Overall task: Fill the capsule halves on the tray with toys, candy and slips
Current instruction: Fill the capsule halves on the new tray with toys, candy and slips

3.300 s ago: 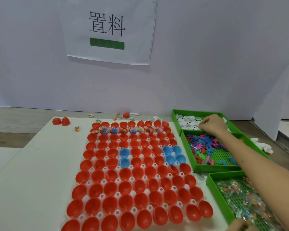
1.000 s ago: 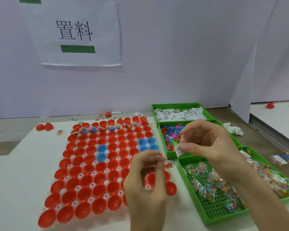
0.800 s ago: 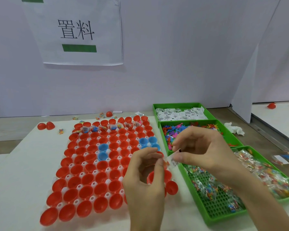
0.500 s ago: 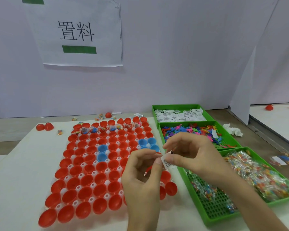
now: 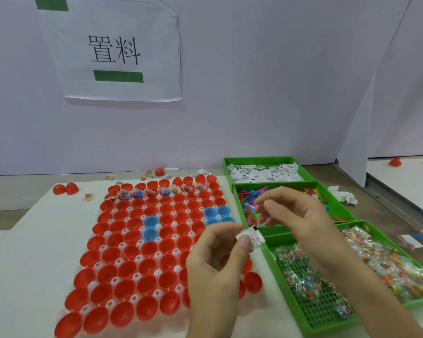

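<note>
A white tray (image 5: 135, 298) holds rows of red capsule halves (image 5: 127, 268) and a few blue ones (image 5: 150, 221). The halves in the back row (image 5: 138, 193) hold toys and packets. My left hand (image 5: 214, 262) hovers over the tray's right side and pinches a white printed slip (image 5: 252, 239) between thumb and forefinger. My right hand (image 5: 296, 215) is just to the right of it, above the toy bin, its fingers loosely curled and blurred, with nothing seen in them. Green bins on the right hold slips (image 5: 264, 172), coloured toys (image 5: 248, 195) and candy packets (image 5: 381, 262).
A perforated green tray (image 5: 315, 312) with a few candy packets sits nearest me. Loose red halves (image 5: 65, 189) and stray candy (image 5: 88, 197) lie on the table behind the tray. A crumpled tissue (image 5: 342, 195) lies beside the bins. A paper sign (image 5: 115, 51) hangs on the wall.
My right hand brought a slip from the far bin and passed it to my left hand. It has now let go and drawn back a little to the right.
</note>
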A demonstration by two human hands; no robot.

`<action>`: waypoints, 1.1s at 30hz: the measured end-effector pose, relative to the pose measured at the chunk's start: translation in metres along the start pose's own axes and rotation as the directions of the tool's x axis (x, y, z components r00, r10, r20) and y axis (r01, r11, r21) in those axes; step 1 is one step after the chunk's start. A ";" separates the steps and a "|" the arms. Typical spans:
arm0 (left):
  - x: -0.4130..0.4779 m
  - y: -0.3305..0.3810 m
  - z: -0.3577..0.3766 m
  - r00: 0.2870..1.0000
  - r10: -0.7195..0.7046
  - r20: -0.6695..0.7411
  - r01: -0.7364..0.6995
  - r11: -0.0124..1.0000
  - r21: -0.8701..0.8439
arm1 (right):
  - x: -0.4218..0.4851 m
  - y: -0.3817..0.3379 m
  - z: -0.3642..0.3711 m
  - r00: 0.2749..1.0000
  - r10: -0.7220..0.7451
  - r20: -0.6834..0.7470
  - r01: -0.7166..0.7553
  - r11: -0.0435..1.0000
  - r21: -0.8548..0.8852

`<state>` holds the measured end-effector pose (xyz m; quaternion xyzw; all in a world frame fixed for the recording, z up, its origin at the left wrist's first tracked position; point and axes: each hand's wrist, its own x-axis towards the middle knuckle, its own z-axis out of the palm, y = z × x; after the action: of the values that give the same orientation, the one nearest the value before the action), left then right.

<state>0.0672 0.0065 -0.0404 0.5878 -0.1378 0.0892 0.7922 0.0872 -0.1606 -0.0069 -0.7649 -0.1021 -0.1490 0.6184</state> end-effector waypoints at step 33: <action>0.001 0.005 -0.001 0.996 -0.057 -0.070 0.051 0.995 -0.082 | 0.016 0.052 -0.019 0.942 0.330 -0.060 -0.256 0.593 -0.763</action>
<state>0.0669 0.0092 -0.0356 0.5554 -0.0966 0.0832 0.8217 0.1181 -0.1910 -0.0455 -0.9649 0.0701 -0.0402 0.2500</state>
